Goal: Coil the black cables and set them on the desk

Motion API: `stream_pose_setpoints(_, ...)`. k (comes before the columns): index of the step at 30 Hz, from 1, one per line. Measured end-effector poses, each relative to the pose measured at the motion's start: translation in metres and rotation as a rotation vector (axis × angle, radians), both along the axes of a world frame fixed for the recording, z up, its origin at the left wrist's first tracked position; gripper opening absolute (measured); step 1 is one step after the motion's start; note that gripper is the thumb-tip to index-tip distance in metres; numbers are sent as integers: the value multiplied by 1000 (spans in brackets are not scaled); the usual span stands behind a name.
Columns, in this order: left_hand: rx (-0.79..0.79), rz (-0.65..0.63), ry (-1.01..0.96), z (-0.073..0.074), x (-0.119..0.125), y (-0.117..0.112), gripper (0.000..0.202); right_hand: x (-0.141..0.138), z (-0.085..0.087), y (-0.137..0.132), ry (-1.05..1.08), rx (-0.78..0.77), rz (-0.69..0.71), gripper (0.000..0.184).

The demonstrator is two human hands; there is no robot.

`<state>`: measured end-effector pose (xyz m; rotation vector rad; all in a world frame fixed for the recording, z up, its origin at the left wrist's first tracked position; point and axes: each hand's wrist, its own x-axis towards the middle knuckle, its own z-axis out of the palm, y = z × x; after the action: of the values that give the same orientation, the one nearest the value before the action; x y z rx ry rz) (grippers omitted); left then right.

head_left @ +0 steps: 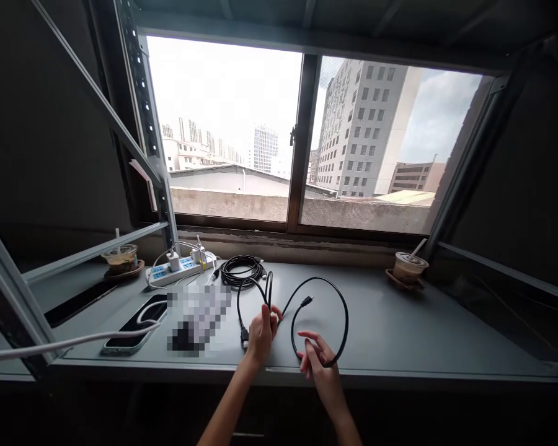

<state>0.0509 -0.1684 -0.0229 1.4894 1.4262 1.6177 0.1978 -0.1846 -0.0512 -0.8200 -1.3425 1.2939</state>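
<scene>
Head view, low in the middle of the frame: the left hand (263, 334) is closed around a black cable (339, 303), pinching several of its strands together just above the near edge of the grey worktop (423, 328). The right hand (318, 359) sits just right of it with fingers loosely spread, the cable's large loop running under the fingertips; whether its grip is truly closed on the strand is hard to tell. One cable plug dangles below the left hand, another juts free inside the loop.

Right of the hands the worktop is bare up to one iced drink cup (409, 267) near the window sill. A second drink cup (119, 257) stands at the far left.

Behind the hands lies one coiled black cable bundle (242, 269), touching the cable's far strands. Left of it sits one white power strip (177, 269) with chargers plugged in. One smartphone (134, 325) lies at the lower left, beside a blurred patch that cannot be read. A white cable (51, 345) crosses the lower left corner, cut off by the frame.
</scene>
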Motion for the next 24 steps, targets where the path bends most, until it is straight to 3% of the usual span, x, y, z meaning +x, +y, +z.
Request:
stream_pose_setpoints(3,71,98,-249,14,-2,1,36,3,-1,-1,-9,-16,-9,44)
stream_pose_setpoints(6,105,166,-282,25,-9,-2,31,5,-5,-1,15,-33,-12,48)
stream_pose_setpoints(13,157,283,88,46,-19,-12,23,21,-16,-8,142,-169,-29,56)
stream_pose_setpoints(15,243,263,84,57,-19,-14,22,27,-11,-13,202,-182,-60,56)
stream_pose_setpoints(20,299,140,-210,85,-5,-38,26,30,0,-25,308,-161,-134,59)
stream_pose_setpoints(22,255,147,-231,86,5,-53,29,28,-7,-27,340,-189,-154,63)
stream_pose_setpoints(24,208,144,-230,78,14,-64,32,29,-19,-26,349,-260,-176,66)
